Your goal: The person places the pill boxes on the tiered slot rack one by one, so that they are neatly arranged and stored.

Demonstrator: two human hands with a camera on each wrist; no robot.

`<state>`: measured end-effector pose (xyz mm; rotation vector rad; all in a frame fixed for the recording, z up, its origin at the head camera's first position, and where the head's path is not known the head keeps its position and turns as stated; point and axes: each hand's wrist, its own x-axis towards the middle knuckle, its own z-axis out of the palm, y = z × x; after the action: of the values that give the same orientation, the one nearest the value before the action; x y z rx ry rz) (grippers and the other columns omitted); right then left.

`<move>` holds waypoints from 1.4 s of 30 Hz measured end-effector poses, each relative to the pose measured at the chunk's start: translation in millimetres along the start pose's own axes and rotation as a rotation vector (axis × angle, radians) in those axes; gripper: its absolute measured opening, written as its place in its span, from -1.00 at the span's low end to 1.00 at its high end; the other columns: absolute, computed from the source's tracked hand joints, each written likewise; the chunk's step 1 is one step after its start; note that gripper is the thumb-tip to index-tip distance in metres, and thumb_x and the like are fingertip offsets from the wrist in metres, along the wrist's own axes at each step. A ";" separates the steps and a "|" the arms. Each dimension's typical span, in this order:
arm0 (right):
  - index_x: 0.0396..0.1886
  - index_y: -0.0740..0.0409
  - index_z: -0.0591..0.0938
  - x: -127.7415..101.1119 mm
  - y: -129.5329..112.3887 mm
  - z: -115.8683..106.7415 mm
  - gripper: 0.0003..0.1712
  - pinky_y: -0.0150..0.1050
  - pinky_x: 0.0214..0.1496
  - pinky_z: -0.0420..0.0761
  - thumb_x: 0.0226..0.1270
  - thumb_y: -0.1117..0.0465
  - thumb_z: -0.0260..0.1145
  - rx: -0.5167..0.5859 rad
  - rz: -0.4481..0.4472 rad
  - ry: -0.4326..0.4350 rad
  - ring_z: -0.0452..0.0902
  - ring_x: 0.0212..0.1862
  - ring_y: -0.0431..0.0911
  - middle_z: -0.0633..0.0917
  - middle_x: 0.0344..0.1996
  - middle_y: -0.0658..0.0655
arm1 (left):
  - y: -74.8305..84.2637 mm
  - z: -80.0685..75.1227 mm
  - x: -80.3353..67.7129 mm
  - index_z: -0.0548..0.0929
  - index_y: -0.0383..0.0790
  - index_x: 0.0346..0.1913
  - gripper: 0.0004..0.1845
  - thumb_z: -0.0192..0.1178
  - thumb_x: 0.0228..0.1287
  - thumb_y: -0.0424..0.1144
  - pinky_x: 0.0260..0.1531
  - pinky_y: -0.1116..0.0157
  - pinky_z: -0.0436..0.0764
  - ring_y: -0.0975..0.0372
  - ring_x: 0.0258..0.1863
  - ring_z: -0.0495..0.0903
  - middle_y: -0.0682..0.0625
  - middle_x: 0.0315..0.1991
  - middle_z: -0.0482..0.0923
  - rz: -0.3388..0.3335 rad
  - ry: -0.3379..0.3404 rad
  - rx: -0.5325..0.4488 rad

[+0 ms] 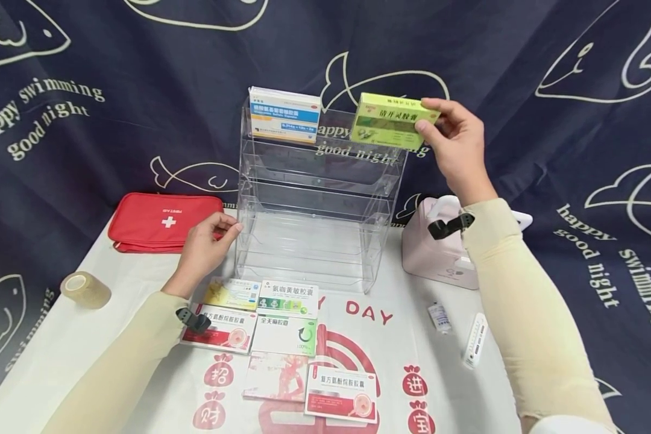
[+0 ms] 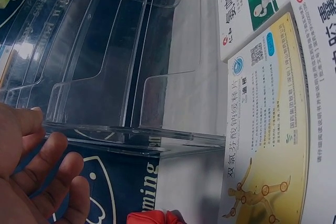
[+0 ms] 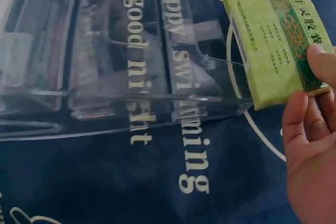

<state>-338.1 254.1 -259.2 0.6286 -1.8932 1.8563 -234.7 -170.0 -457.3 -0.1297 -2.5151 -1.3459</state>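
Green cardboard fills the right hand (image 1: 458, 150): its fingers and thumb pinch the right end of a lime-green medicine box (image 1: 392, 120), held at the top tier of the clear acrylic rack (image 1: 314, 199) in the upper centre of the frame. A white-and-blue box (image 1: 284, 114) already stands on that tier to the left. The left hand (image 1: 206, 250), fingers loosely extended and holding nothing, rests its fingertips against the rack's lower left edge, in front of a red first-aid pouch (image 1: 160, 222). Flat medicine boxes (image 1: 287, 337) lie in the lower centre, a tape roll (image 1: 85, 289) at far left, and a pink case (image 1: 439, 253) at right.
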 end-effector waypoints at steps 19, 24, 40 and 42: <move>0.00 0.17 0.76 25.5 6.8 14.3 -0.64 -0.31 -0.23 0.50 0.24 0.52 0.43 -0.070 0.023 0.085 0.63 -0.21 -0.11 0.68 -0.15 0.17 | -0.6 -0.1 1.0 0.66 -0.24 -0.07 -0.75 0.30 0.43 -0.11 -0.13 0.09 0.52 0.05 -0.21 0.59 -0.13 -0.19 0.65 0.001 -0.005 0.012; 0.00 0.17 0.76 24.5 9.0 18.0 -0.64 -0.31 -0.17 0.55 0.23 0.50 0.46 -0.074 0.030 0.073 0.65 -0.19 -0.10 0.73 -0.18 0.19 | -1.4 1.4 0.8 0.66 -0.23 -0.08 -0.76 0.32 0.42 -0.12 -0.14 0.11 0.54 0.06 -0.22 0.60 -0.12 -0.19 0.65 -0.003 -0.010 0.013; 0.02 0.30 0.73 7.0 11.8 24.6 -0.71 -0.39 -0.23 0.50 0.30 0.47 0.41 -0.340 -0.031 -0.062 0.67 -0.17 -0.16 0.72 -0.15 0.07 | 0.2 -0.8 -0.7 0.66 -0.25 -0.07 -0.75 0.30 0.43 -0.11 -0.11 0.09 0.53 0.05 -0.20 0.60 -0.14 -0.19 0.66 -0.019 -0.013 0.012; 0.03 0.27 0.74 10.2 17.3 22.3 -0.70 -0.39 -0.22 0.51 0.30 0.45 0.42 -0.343 -0.028 -0.062 0.67 -0.16 -0.16 0.71 -0.13 0.09 | 0.9 -1.7 -0.4 0.66 -0.25 -0.06 -0.74 0.29 0.44 -0.10 -0.11 0.08 0.53 0.04 -0.19 0.60 -0.14 -0.18 0.66 -0.023 -0.015 0.017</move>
<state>-356.1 231.7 -267.9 0.5964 -2.1627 1.4594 -233.7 -170.9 -455.8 -0.1086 -2.5478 -1.3364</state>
